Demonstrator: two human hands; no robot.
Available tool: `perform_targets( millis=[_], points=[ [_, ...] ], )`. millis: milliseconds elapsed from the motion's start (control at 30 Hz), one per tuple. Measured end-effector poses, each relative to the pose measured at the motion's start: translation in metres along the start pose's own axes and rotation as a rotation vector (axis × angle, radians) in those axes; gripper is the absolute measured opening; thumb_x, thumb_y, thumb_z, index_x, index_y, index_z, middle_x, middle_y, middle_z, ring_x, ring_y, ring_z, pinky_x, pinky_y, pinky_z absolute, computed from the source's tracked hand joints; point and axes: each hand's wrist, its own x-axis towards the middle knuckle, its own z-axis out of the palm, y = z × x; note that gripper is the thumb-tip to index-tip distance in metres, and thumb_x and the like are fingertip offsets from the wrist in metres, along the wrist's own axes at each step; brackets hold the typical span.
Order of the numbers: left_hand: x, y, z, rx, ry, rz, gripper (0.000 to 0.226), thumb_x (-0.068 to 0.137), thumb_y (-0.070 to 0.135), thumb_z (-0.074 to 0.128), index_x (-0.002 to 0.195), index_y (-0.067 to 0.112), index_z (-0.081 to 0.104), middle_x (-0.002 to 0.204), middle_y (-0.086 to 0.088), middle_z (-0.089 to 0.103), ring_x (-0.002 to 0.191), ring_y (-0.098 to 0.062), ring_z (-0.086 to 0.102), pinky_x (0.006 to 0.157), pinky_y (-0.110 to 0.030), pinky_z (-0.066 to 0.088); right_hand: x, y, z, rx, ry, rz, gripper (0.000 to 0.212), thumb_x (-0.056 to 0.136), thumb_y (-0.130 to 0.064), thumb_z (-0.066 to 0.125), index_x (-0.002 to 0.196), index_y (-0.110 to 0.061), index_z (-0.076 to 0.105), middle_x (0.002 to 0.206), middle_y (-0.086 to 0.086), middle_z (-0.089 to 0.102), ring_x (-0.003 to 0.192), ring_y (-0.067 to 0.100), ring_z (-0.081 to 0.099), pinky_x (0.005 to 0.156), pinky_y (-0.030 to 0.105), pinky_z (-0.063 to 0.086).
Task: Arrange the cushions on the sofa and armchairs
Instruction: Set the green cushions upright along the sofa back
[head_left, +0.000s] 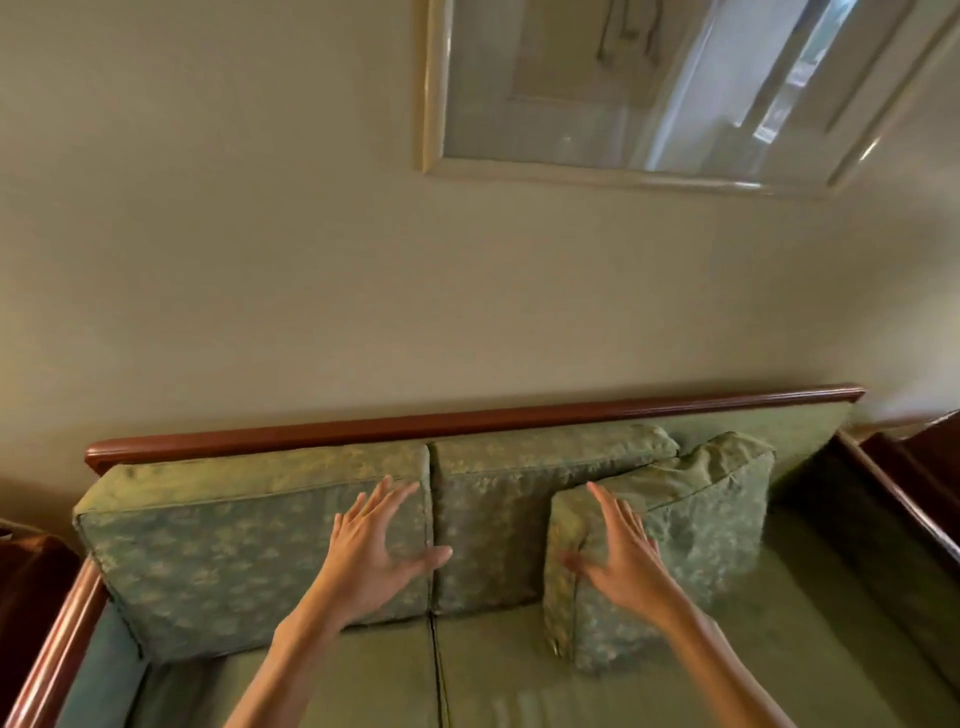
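Sofa (467, 415) against wall, wooden top rail, green patterned upholstery. 3 back cushions in view.

Left cushion (249, 551): upright, leaning on backrest, its right edge butted against the middle one. Looks seated properly.

Middle cushion (488, 525): upright against backrest, also looks in place; its right part is hidden behind the third.

Right cushion (675, 551): out of line. It stands forward of the row on the seat (519, 686), overlapping the front of the middle cushion, top crumpled and slumped. Bare backrest shows to its right, so my reading is that its slot is there and it has yet to be slid over and pushed back.

Left hand (382, 545): fingers straight and spread wide, thumb out toward the seam between left and middle cushions. Palm faces the left cushion's right end. Holds nothing. Whether it presses the fabric or hovers just off it, cannot tell. Likely purpose: bracing or patting the finished pair flat.

Right hand (615, 558): fingers straight, fanned, thumb pointing inward. It sits at the upper left corner of the right cushion, apparently touching; no curl round the edge, no grasp. Placement suits pushing that cushion rightward.

Above the sofa: framed mirror (649, 93) on the wall. Dark wooden furniture at both frame edges; no armchairs identifiable
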Motion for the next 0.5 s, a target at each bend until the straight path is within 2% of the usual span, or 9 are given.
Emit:
perform_targets(
  millis=[200,367,500],
  points=[
    [-0.008,0.133,0.117,-0.021,-0.099,0.067,0.116,0.055,0.1,0.051,0.154,0.045,0.024,0.169,0.005,0.006,0.155,-0.022,0.003,0.125,-0.052,0.005,-0.08,0.131,-0.097,0.025,0.048,0.041,0.117,0.068,-0.089,0.056,0.156,-0.032,0.007,0.164,-0.006,0.016,0.148,0.017,0.017,0.117,0.05,0.019],
    [0.007,0.209,0.177,0.062,-0.159,0.121,0.118,0.055,0.102,0.047,0.155,0.046,0.019,0.169,0.002,0.003,0.155,-0.025,0.001,0.124,-0.056,0.0,-0.109,0.208,-0.161,0.018,0.104,0.069,0.119,0.067,-0.092,0.052,0.157,-0.03,0.006,0.165,-0.006,0.011,0.15,0.017,0.013,0.117,0.052,0.021],
    [0.033,0.244,0.209,0.113,-0.188,0.119,0.121,0.053,0.104,0.045,0.155,0.046,0.019,0.169,0.001,0.002,0.155,-0.025,0.001,0.124,-0.056,-0.001,-0.099,0.243,-0.191,0.014,0.121,0.038,0.118,0.067,-0.092,0.053,0.157,-0.03,0.007,0.165,-0.006,0.012,0.149,0.018,0.014,0.118,0.054,0.022]
  ],
)
